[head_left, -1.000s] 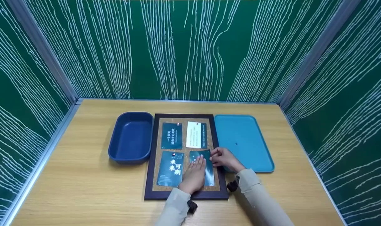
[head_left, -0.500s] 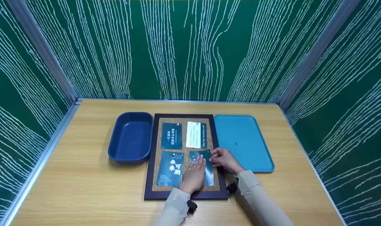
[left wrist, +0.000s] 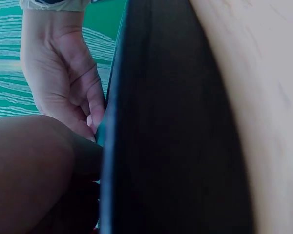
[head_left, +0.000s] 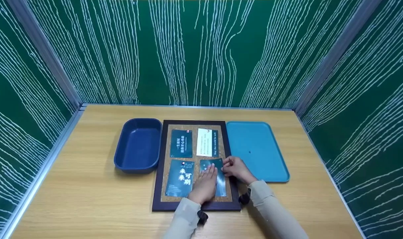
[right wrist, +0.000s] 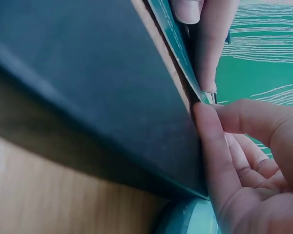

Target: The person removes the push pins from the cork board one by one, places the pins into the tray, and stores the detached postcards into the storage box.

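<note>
A corkboard [head_left: 196, 159] in a dark frame lies on the table and bears several printed cards. My left hand [head_left: 205, 186] rests with straight fingers on the lower right dark teal card [head_left: 221, 190], covering much of its left side. At that card's upper right edge, my right hand [head_left: 237, 170] pinches the edge between thumb and curled finger, as the right wrist view shows. The card's edge [right wrist: 178, 44] stands slightly off the cork there. A thin metallic bit [right wrist: 214, 97] shows between the hands, too small to name. In the left wrist view the board's dark frame [left wrist: 171, 122] hides most of the contact.
A dark blue bin [head_left: 138, 146] stands against the board's left side. On its right lies a teal tray [head_left: 259, 149] with a tiny dark speck on it. Green walls with white lines [head_left: 201, 53] enclose the back and sides of the wooden table [head_left: 88, 186].
</note>
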Demonstrator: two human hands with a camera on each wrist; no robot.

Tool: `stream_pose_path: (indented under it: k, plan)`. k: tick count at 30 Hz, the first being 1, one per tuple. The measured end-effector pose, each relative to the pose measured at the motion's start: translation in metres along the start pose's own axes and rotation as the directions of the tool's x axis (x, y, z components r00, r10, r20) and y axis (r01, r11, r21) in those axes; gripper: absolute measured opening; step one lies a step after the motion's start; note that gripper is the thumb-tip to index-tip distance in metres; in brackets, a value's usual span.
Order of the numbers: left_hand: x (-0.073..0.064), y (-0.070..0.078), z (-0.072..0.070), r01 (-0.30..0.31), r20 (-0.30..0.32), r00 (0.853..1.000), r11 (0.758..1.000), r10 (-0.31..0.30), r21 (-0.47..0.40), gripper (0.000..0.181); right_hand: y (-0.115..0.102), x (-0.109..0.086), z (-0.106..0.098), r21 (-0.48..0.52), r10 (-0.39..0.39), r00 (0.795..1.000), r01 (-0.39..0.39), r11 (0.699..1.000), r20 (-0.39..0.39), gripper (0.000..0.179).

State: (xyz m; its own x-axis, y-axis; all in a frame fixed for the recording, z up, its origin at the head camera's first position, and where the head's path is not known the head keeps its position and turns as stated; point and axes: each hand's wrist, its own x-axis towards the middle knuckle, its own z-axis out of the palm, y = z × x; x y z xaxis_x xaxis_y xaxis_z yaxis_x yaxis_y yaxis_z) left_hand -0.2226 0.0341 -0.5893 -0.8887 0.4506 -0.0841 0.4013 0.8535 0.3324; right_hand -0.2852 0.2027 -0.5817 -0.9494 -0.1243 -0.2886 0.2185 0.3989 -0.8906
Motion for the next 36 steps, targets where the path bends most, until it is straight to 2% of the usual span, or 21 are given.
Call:
stream_pose_path:
  k: [4,10,14,23,29,32,36]
  plan:
    - [0.001,-0.001,-0.003,-0.003,0.017,1.0,1.0,0.003,-0.03,0.052,0.0,0.0,0.0,-0.014,-0.012,1.0,0.012,1.0,-0.001,0.02]
    - [0.002,-0.005,-0.008,-0.005,0.032,0.999,0.992,0.009,-0.124,0.051,0.0,0.0,0.0,-0.002,-0.003,1.0,0.003,1.0,-0.002,0.02]
    - [0.003,-0.008,-0.013,-0.017,0.023,0.999,0.977,0.022,-0.211,0.052,-0.002,0.001,0.001,0.024,0.022,1.0,-0.022,0.999,-0.003,0.02]
    - [0.003,-0.014,-0.024,-0.033,-0.002,0.999,0.945,0.034,-0.325,0.05,-0.002,0.001,0.002,0.038,0.031,1.0,-0.031,0.999,0.003,0.021]
    - [0.002,-0.022,-0.04,-0.037,-0.023,0.999,0.941,0.032,-0.335,0.049,-0.005,-0.003,0.001,0.033,0.043,0.999,-0.043,0.999,0.003,0.022]
    - [0.003,-0.03,-0.049,-0.059,-0.06,0.997,0.946,0.042,-0.318,0.049,-0.004,-0.002,0.001,0.032,0.05,0.999,-0.05,0.998,-0.002,0.022]
    - [0.002,-0.042,-0.063,-0.053,-0.071,0.997,0.944,0.032,-0.324,0.05,0.0,0.0,0.001,0.033,0.046,0.999,-0.045,0.998,-0.01,0.021]
